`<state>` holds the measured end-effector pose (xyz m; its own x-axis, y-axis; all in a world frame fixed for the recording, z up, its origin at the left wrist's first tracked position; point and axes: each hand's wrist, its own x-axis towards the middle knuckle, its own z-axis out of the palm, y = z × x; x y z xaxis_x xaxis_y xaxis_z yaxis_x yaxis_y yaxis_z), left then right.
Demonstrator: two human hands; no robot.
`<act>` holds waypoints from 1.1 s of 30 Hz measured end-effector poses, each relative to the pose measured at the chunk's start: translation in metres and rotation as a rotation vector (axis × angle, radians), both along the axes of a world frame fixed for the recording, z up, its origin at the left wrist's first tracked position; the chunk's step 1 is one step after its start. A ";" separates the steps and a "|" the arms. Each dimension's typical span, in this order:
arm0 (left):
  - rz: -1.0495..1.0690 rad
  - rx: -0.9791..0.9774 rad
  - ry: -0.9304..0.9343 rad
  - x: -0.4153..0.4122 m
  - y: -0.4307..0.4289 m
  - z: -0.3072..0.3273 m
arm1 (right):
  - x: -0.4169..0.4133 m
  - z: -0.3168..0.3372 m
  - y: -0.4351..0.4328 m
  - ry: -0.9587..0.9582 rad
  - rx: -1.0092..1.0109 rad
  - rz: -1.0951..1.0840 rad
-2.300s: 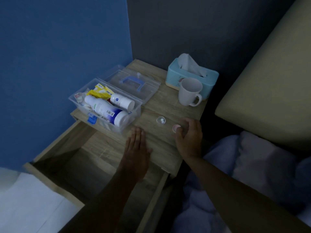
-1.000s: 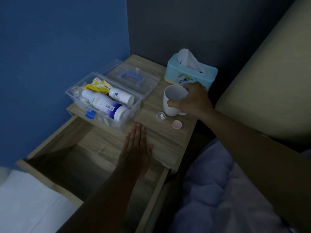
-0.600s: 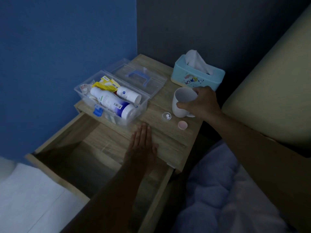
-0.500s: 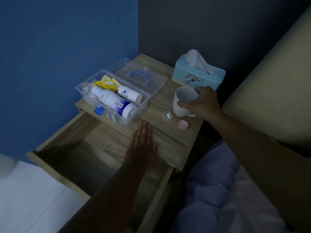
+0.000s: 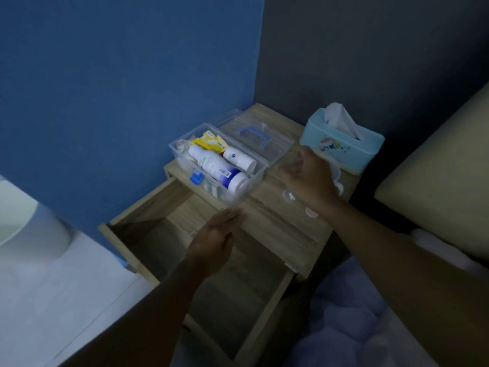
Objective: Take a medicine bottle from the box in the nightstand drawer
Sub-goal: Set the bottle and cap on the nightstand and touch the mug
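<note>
A clear plastic box [image 5: 176,152] stands open on the wooden nightstand top [image 5: 277,229], its lid [image 5: 254,136] with a blue handle folded back. Inside lie a large white bottle with a blue band [image 5: 219,170], a smaller white bottle [image 5: 239,158] and yellow packets [image 5: 209,141]. My right hand [image 5: 307,176], blurred, hovers just right of the box with fingers apart and nothing in it. My left hand [image 5: 214,239] is flat, fingers together, at the nightstand's front edge above the open drawer [image 5: 164,250].
A white mug [image 5: 336,177] is mostly hidden behind my right hand. A small clear cap [image 5: 289,194] and a pink cap [image 5: 311,212] lie on the top. A teal tissue box [image 5: 341,147] stands at the back right. Bedding [image 5: 352,313] lies at the right.
My right hand has let go of the mug and moved left towards the box. My left hand has lifted slightly off the top's front edge. The view has shifted.
</note>
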<state>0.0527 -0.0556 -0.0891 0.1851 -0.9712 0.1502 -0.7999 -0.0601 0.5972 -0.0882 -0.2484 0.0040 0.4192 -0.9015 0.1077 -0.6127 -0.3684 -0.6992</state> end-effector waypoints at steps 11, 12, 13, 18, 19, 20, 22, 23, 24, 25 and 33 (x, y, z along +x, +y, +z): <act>0.501 -0.203 0.113 0.051 -0.015 0.015 | 0.074 -0.025 -0.022 -0.358 0.859 -0.310; 0.483 -0.192 0.104 0.055 -0.018 0.018 | 0.074 -0.024 -0.027 -0.417 0.871 -0.316; 0.449 -0.177 0.078 0.057 -0.021 0.020 | 0.074 -0.023 -0.031 -0.497 0.895 -0.313; 0.316 -0.099 -0.021 0.057 -0.025 0.018 | 0.073 -0.004 -0.044 -0.663 0.795 -0.337; 0.312 -0.096 -0.022 0.056 -0.024 0.017 | 0.075 0.002 -0.043 -0.617 0.720 -0.350; 0.307 -0.092 -0.030 0.055 -0.024 0.016 | 0.079 0.009 -0.040 -0.560 0.626 -0.353; 0.294 -0.078 -0.054 0.055 -0.023 0.017 | 0.083 0.020 -0.027 -0.422 0.359 -0.301; 0.287 -0.073 -0.063 0.055 -0.023 0.017 | 0.083 0.021 -0.019 -0.386 0.225 -0.232; 0.278 -0.068 -0.067 0.056 -0.022 0.019 | 0.080 0.020 -0.010 -0.378 0.120 -0.164; 0.269 -0.064 -0.068 0.057 -0.022 0.020 | 0.077 0.018 -0.001 -0.387 0.063 -0.122; 0.345 0.040 0.046 0.062 -0.006 0.015 | 0.064 -0.020 0.048 -0.177 -0.248 0.211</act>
